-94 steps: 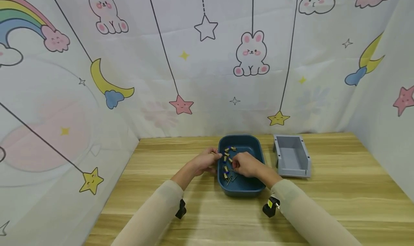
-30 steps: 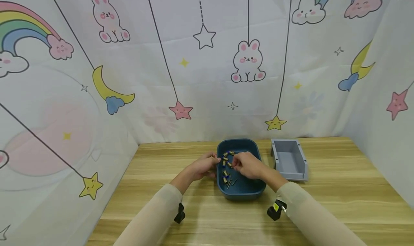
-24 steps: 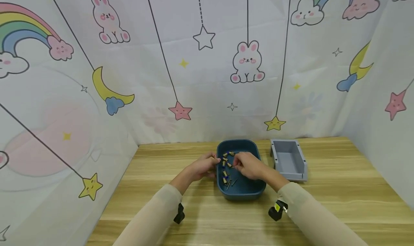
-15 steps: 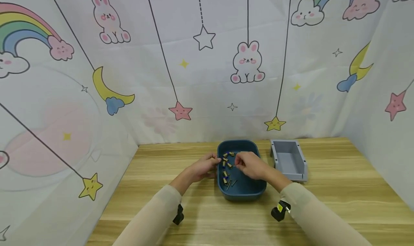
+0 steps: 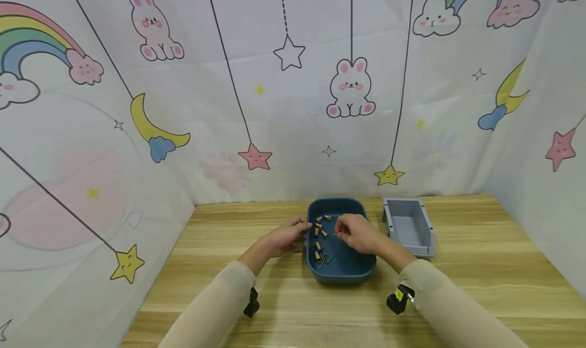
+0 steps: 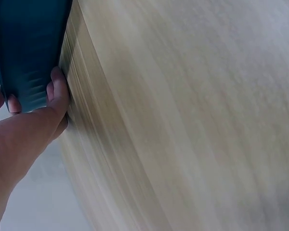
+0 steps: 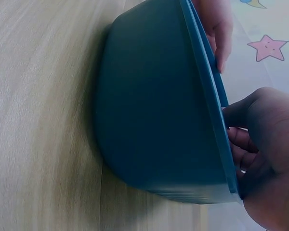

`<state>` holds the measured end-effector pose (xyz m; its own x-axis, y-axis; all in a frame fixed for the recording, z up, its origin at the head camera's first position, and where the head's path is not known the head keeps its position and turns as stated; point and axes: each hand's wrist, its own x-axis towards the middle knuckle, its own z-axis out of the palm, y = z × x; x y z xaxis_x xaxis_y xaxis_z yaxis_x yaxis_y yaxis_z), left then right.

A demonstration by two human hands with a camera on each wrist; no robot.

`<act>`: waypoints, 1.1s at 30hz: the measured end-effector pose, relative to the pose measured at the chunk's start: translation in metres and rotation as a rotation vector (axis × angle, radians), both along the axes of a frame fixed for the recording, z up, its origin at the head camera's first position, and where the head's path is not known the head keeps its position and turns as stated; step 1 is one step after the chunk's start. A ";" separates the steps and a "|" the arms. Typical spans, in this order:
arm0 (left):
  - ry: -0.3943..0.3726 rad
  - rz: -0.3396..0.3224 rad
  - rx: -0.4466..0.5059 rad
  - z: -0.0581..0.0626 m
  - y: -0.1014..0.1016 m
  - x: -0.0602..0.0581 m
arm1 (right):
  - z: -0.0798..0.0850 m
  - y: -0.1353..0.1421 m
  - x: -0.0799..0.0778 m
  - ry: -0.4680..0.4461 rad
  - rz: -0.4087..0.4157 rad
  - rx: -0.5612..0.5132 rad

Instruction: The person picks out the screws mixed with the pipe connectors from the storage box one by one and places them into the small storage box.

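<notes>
A dark blue plastic tub (image 5: pixel 341 276) stands on the table. My left hand (image 5: pixel 288 236) holds its left side, thumb by the rim and fingers along the outer wall; the left wrist view shows these fingers (image 6: pixel 60 89) against the wall. Inside lie several small brass-coloured fittings with blue parts (image 5: pixel 318 246) and a few thin metal pins (image 5: pixel 330 259), all toward the left side. Over the tub, my right hand (image 5: pixel 359 233) pinches a thin metal pin (image 5: pixel 335 234) between curled fingers. In the right wrist view the tub wall hides its fingertips.
A grey open-fronted bin (image 5: pixel 409 228) stands to the right of the tub. The wooden table (image 5: pixel 480 266) reaches a patterned cloth backdrop (image 5: pixel 293 109) behind and at both sides. A black wrist camera (image 5: pixel 397 299) hangs below the right sleeve.
My right hand has shifted slightly right, away from the fittings, and a pin now shows at its fingertips. My left hand stays at the tub's side. The head view has tilted up slightly.
</notes>
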<state>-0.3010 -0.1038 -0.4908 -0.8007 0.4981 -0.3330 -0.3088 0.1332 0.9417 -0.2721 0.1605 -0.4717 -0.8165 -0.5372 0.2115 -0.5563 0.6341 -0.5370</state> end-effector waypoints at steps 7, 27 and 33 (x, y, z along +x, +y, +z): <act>-0.037 -0.005 0.028 -0.001 0.001 0.002 | -0.001 0.002 0.000 -0.003 -0.002 -0.004; -0.054 0.001 0.043 -0.001 0.002 0.001 | 0.000 0.012 0.002 0.028 0.001 -0.026; -0.052 -0.015 0.050 -0.003 0.001 0.001 | 0.002 0.016 0.004 0.030 -0.003 -0.038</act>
<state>-0.3001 -0.1027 -0.4934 -0.7753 0.5271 -0.3480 -0.3555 0.0911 0.9302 -0.2677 0.1769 -0.4693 -0.8112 -0.5258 0.2558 -0.5704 0.6152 -0.5443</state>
